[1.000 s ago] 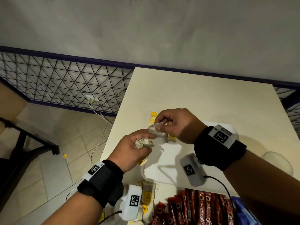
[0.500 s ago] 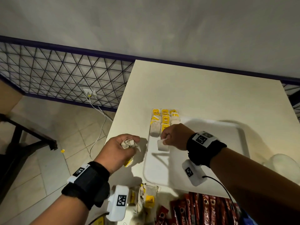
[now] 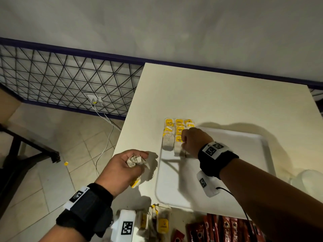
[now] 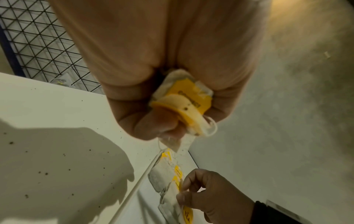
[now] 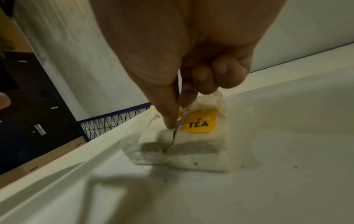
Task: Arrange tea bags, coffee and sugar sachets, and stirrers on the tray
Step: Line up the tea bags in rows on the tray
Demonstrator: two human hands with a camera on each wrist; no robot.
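The right hand pinches a white yellow-tagged tea bag onto the white plastic tray, extending the rows; the left hand clutches spare bags as stock.

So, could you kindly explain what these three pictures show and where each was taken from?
There is no machine here: a person works bare-handed, wearing three cameras. The wide picture comes from the head, looking down at a pale table. The other two come from the wrists, looking along each hand. On the table lies a white tray with tea bags lined up at its far left corner; red sachets lie near the person. The left hand grips a bunch of tea bags beside the tray. The right hand pinches one tea bag with its fingers, setting it down in the rows.
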